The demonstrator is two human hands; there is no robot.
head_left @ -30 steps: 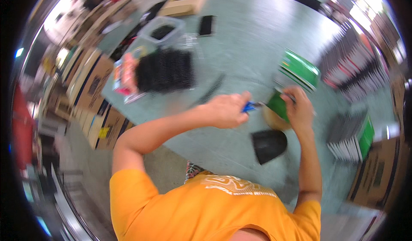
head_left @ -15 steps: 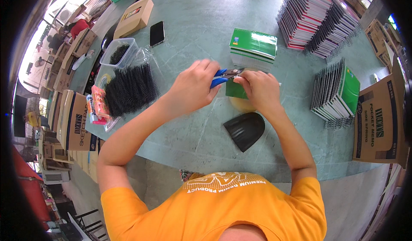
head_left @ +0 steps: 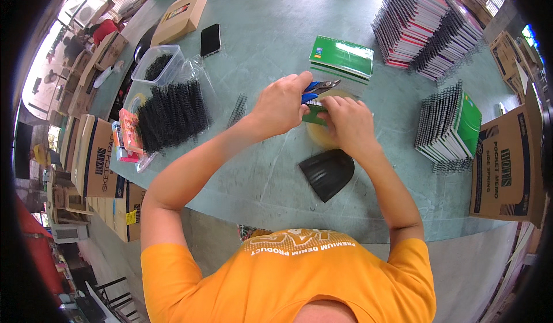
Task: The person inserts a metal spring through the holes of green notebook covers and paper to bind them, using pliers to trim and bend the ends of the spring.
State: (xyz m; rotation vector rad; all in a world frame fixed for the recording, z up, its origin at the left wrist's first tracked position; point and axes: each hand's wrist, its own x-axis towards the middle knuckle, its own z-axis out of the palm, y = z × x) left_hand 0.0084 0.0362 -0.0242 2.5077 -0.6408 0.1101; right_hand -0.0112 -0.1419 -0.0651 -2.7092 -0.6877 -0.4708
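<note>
My left hand (head_left: 280, 105) is closed round the blue handles of a small pair of cutting pliers (head_left: 327, 85); the metal jaws point right, just above my right fingers. My right hand (head_left: 349, 118) grips a small green-covered notebook (head_left: 313, 116), mostly hidden by both hands. Under them lies a yellowish round roll (head_left: 322, 137), perhaps tape. Just beyond my hands is a stack of green notebooks (head_left: 341, 58). A black curved, flat-ended piece (head_left: 327, 174) rests on the table nearer me. A loose black spiral coil (head_left: 237, 110) lies beside my left wrist.
At left, black spiral coils (head_left: 173, 117) lie on plastic next to a clear tub (head_left: 156, 65). A phone (head_left: 211, 40) and cardboard box (head_left: 180, 16) stand farther back. Spiral notebook stacks (head_left: 410, 23) and green notebooks (head_left: 450, 121) are at right, beside an open carton (head_left: 507, 162).
My left hand has shifted right with the pliers, whose jaws have moved up and right from my right fingertips. My right hand has tipped the notebook. The loose coil has come into sight.
</note>
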